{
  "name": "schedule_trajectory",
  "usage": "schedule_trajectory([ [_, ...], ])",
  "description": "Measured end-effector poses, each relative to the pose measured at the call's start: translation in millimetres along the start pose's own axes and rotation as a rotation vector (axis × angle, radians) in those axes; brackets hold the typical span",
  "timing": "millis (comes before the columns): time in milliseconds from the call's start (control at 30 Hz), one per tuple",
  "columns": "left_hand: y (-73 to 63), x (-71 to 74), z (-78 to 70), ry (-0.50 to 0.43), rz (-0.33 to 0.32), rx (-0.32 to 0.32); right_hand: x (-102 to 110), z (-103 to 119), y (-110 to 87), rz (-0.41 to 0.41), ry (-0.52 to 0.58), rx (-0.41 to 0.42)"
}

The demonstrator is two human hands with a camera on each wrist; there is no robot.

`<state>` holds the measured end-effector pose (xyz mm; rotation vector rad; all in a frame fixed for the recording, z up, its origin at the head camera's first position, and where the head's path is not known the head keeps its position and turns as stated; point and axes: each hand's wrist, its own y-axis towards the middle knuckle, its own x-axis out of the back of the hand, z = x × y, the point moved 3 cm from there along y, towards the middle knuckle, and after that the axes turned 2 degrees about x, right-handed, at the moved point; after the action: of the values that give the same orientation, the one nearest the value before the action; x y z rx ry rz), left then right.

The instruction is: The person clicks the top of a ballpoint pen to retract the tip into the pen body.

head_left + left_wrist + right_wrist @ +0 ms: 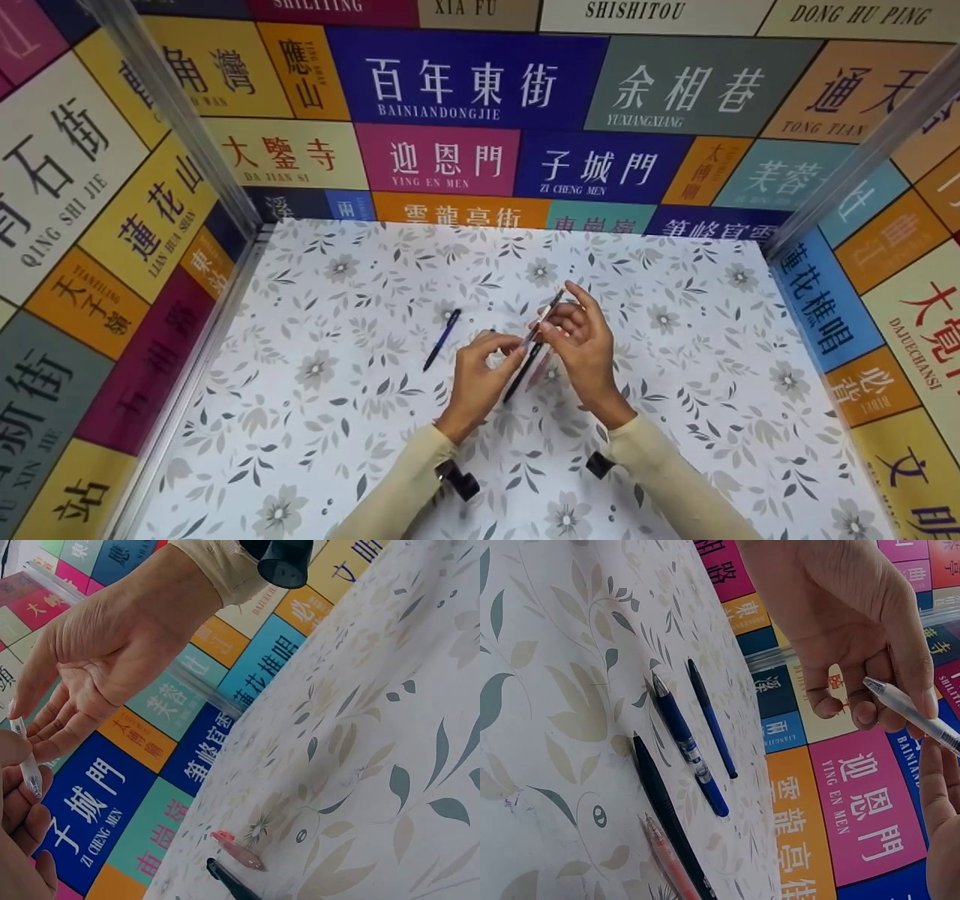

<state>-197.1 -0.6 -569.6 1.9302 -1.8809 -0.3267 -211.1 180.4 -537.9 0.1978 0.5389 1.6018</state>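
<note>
A pen with a clear, whitish barrel [907,711] is held up over the table between both hands. My left hand [484,375] pinches it near its pointed end between thumb and fingers. Farther along the barrel, my right hand [586,346] grips it with thumb and fingertips, its other fingers bent loosely. On the table below lie a black pen [660,799] and a pink translucent pen [667,855], side by side. A blue pen with a silver tip [690,746] lies near them; the left hand hides it in the head view.
A slimmer dark blue pen [442,339] lies left of the left hand. The table [360,442] has a grey floral cover. Panels with coloured lettered blocks [465,75] stand at the back and both sides, joined at corner posts [202,127].
</note>
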Motion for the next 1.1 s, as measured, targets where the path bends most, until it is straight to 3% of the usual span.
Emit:
schedule_trajectory([
  [400, 0.8, 5.9, 3.9, -0.139, 0.014, 0.204, 0, -2, -1.3, 0.046, 0.019, 0.022],
  [667, -0.6, 8.0, 6.8, -0.107, 0.086, 0.245, -2, -3, -3.6, 0.076, -0.079, 0.045],
  [867, -2.1, 10.8, 7.9, -0.066, 0.125, 0.250, -3, -6, -5.9, 0.095, -0.086, 0.045],
  [1100, -1.3, 25.7, 12.4, -0.040, 0.101, 0.248, 0, -8, -6.5, 0.103, -0.065, 0.031],
])
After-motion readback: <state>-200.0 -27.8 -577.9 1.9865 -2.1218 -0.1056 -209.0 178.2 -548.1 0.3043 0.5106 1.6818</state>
